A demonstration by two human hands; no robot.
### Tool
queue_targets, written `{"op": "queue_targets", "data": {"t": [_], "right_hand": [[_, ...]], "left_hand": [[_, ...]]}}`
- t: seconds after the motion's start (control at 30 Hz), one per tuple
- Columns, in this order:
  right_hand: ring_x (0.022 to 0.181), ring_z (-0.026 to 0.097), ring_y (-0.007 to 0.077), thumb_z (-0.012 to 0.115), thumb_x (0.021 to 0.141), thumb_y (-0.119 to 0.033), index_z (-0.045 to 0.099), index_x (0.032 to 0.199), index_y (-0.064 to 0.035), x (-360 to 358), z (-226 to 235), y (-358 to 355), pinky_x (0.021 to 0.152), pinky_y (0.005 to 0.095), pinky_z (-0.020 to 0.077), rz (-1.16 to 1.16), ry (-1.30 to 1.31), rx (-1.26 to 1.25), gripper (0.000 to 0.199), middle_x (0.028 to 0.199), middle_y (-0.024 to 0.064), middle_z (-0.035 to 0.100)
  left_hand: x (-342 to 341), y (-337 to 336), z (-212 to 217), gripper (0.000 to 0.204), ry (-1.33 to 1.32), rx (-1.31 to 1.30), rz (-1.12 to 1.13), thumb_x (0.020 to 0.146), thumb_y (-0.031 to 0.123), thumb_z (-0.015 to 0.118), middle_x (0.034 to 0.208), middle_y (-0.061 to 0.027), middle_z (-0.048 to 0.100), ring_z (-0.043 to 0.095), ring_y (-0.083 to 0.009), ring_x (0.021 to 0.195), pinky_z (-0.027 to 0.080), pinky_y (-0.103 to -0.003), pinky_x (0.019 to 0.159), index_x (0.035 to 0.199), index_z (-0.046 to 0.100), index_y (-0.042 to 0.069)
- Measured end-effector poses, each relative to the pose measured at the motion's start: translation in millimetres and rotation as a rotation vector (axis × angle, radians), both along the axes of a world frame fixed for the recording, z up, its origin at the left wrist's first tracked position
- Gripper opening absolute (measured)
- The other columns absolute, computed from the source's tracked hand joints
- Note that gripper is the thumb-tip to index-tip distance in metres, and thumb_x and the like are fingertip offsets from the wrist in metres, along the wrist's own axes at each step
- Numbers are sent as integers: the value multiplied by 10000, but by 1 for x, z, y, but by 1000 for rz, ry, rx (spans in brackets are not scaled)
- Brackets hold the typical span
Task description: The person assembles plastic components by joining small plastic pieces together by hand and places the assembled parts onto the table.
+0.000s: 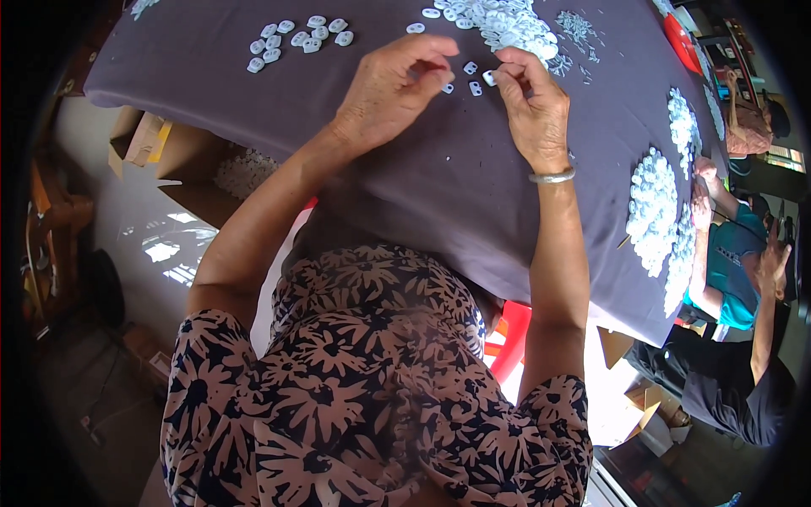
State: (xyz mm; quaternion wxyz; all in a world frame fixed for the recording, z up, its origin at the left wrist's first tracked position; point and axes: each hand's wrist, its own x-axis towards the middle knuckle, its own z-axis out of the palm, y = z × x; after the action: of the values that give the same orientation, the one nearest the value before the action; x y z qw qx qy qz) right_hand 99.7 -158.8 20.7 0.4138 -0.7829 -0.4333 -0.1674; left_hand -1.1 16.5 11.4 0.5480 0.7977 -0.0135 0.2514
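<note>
Over the far part of a cloth-covered table, my right hand pinches a small white plastic piece between thumb and fingertips. My left hand is raised opposite, its fingers curled toward the thumb; anything in that pinch is too small to make out. Just beside the left thumb is another white piece. Between my hands lie two loose white pieces with dark openings, one farther and one nearer. A heap of white oval plastic pieces spreads beyond them.
Several oval pieces lie grouped at the far left. Small metal-looking pins are scattered right of the heap. More white parts pile along the right edge, near a co-worker's hands. An open cardboard box stands below the table's left side.
</note>
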Motion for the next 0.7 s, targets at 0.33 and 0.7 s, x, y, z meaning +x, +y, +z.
{"op": "queue_targets", "data": {"t": [0.33, 0.7], "right_hand": [[795, 576, 62, 638, 873, -10, 526, 1203, -27, -19, 10, -2, 736, 200, 471, 233, 613, 73, 349, 831, 9, 636], [766, 544, 59, 614, 898, -55, 628, 941, 2, -24, 5, -2, 705, 201, 459, 201, 606, -5, 73, 817, -15, 603]], "left_hand": [[-2, -14, 1, 317, 25, -180, -149, 819, 30, 672, 907, -77, 673, 658, -135, 775, 536, -250, 728, 1123, 581, 27], [-6, -13, 7, 355, 101, -322, -143, 827, 31, 675, 829, -40, 659, 606, -59, 752, 500, -201, 679, 1153, 534, 27]]}}
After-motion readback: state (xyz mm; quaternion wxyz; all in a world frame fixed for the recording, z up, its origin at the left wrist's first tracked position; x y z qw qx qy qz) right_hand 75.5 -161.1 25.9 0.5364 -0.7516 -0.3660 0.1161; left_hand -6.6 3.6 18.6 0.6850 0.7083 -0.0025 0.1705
